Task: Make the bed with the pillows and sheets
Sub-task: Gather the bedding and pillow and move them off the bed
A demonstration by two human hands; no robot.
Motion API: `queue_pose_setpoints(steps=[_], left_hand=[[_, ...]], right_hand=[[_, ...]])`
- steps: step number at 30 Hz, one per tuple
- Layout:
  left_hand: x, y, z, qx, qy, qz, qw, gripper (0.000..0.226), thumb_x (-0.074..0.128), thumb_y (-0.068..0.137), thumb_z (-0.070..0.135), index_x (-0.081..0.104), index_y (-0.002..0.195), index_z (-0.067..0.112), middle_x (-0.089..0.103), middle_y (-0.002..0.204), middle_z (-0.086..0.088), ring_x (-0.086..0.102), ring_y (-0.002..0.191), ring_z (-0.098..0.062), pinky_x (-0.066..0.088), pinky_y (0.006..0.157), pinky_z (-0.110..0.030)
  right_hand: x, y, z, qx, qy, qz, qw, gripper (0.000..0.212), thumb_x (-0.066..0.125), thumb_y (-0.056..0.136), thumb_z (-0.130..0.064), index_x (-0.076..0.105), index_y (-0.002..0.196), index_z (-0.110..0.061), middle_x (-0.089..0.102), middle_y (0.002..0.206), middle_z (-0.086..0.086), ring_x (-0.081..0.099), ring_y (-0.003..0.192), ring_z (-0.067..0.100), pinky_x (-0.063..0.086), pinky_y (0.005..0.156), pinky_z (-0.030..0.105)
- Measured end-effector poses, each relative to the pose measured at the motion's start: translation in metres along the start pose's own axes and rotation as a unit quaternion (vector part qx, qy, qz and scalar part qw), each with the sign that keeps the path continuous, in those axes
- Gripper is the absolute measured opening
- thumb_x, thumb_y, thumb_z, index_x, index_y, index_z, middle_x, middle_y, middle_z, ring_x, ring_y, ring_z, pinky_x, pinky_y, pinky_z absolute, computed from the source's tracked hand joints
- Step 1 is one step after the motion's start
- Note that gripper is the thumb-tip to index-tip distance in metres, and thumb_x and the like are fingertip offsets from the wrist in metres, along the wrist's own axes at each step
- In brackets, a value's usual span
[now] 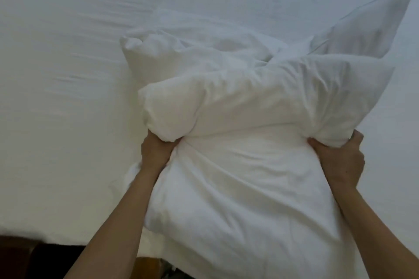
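Head view: left hand (156, 152) and right hand (337, 158) each clenched on a side of the white pillow (238, 176), lifted over the sheet (68, 75) near the bed's edge, likely to shake the filling down into its case.

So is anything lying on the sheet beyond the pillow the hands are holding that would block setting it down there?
Yes. A second pillow lies on the sheet just beyond the held pillow, which the left hand and right hand grip by its sides. The sheet farther left looks bare.
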State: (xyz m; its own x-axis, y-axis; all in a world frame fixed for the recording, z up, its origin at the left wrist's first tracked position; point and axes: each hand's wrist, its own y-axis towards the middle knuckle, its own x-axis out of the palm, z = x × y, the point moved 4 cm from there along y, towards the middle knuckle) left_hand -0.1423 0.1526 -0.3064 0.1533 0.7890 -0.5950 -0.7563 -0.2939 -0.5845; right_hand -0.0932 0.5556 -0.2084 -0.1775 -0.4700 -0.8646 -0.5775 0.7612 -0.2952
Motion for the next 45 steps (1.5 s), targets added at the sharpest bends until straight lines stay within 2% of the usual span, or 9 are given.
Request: queue_pose_setpoints(steps=[6,8,12,21,27,33,37,41,45], left_hand=[[-0.034,-0.115,0.058,0.047,-0.085,0.051,0.994,0.087,0.077,0.069,0.046,0.037,0.136,0.008,0.065,0.117,-0.017,0.061,0.105,-0.037,0.037,0.077,-0.028],[-0.048,-0.152,0.068,0.05,-0.076,0.067,0.994,0.076,0.079,0.075,0.036,0.04,0.132,0.004,0.065,0.113,-0.022,0.061,0.102,-0.042,0.036,0.074,-0.03],[-0.091,-0.215,0.093,0.101,-0.104,0.109,0.983,0.075,0.065,0.065,0.043,0.046,0.125,0.004,0.064,0.112,-0.022,0.06,0.1,-0.041,0.037,0.073,-0.032],[-0.168,-0.308,0.176,0.233,-0.067,0.15,0.959,0.06,0.074,0.081,0.036,0.042,0.127,0.014,0.066,0.112,-0.015,0.059,0.102,-0.04,0.046,0.083,-0.042],[-0.156,-0.374,0.198,0.31,-0.085,0.097,0.942,0.076,0.07,0.071,0.046,0.036,0.132,0.015,0.066,0.109,-0.011,0.06,0.1,-0.038,0.044,0.082,-0.039],[-0.119,-0.451,0.247,0.415,-0.03,0.056,0.908,0.107,0.069,0.082,0.039,-0.011,0.153,0.029,0.051,0.065,0.007,0.051,0.069,-0.027,0.037,0.07,-0.033],[-0.074,-0.501,0.265,0.501,0.005,-0.006,0.865,0.105,0.068,0.082,0.036,-0.011,0.15,0.041,0.063,0.081,-0.003,0.055,0.074,-0.027,0.037,0.07,-0.033],[-0.015,-0.549,0.279,0.554,0.047,-0.053,0.83,0.089,0.061,0.079,0.045,0.004,0.148,0.052,0.068,0.106,-0.012,0.061,0.094,-0.037,0.039,0.074,-0.035],[0.055,-0.607,0.289,0.58,0.057,-0.104,0.806,0.085,0.056,0.075,0.05,0.012,0.148,0.049,0.068,0.109,-0.012,0.061,0.1,-0.038,0.039,0.076,-0.035]], right_hand=[[-0.077,-0.041,-0.009,-0.071,0.104,-0.011,0.992,0.084,0.084,0.069,-0.033,0.038,0.139,-0.026,0.062,0.121,0.015,0.058,0.108,0.034,0.047,0.088,0.041],[-0.104,-0.056,-0.015,-0.101,0.129,-0.01,0.986,0.079,0.085,0.068,-0.03,0.045,0.136,-0.025,0.065,0.117,0.01,0.061,0.103,0.029,0.05,0.087,0.037],[-0.158,-0.082,-0.031,-0.162,0.176,0.006,0.971,0.069,0.086,0.067,-0.026,0.055,0.129,-0.022,0.066,0.098,-0.001,0.062,0.088,0.018,0.049,0.079,0.03],[-0.286,-0.132,-0.032,-0.207,0.28,0.056,0.936,0.056,0.082,0.072,-0.027,0.06,0.123,-0.023,0.062,0.088,-0.014,0.061,0.084,0.011,0.049,0.073,0.027],[-0.347,-0.187,0.045,-0.16,0.305,0.115,0.932,0.044,0.08,0.072,-0.03,0.064,0.111,-0.022,0.068,0.089,-0.008,0.064,0.084,0.014,0.047,0.068,0.027],[-0.404,-0.232,0.139,-0.082,0.329,0.206,0.918,0.032,0.083,0.069,-0.031,0.063,0.094,-0.024,0.066,0.083,-0.008,0.063,0.079,0.016,0.052,0.072,0.041],[-0.43,-0.262,0.213,-0.022,0.357,0.261,0.896,0.041,0.087,0.059,-0.038,0.065,0.091,-0.027,0.068,0.086,-0.007,0.067,0.083,0.018,0.056,0.078,0.046],[-0.466,-0.28,0.276,0.0,0.394,0.28,0.875,0.031,0.086,0.068,-0.011,0.065,0.084,-0.027,0.063,0.079,-0.015,0.059,0.064,-0.008,0.048,0.069,0.03],[-0.497,-0.283,0.349,0.037,0.425,0.305,0.852,0.034,0.086,0.067,-0.012,0.063,0.084,-0.029,0.063,0.082,-0.013,0.057,0.07,0.0,0.049,0.073,0.029]])
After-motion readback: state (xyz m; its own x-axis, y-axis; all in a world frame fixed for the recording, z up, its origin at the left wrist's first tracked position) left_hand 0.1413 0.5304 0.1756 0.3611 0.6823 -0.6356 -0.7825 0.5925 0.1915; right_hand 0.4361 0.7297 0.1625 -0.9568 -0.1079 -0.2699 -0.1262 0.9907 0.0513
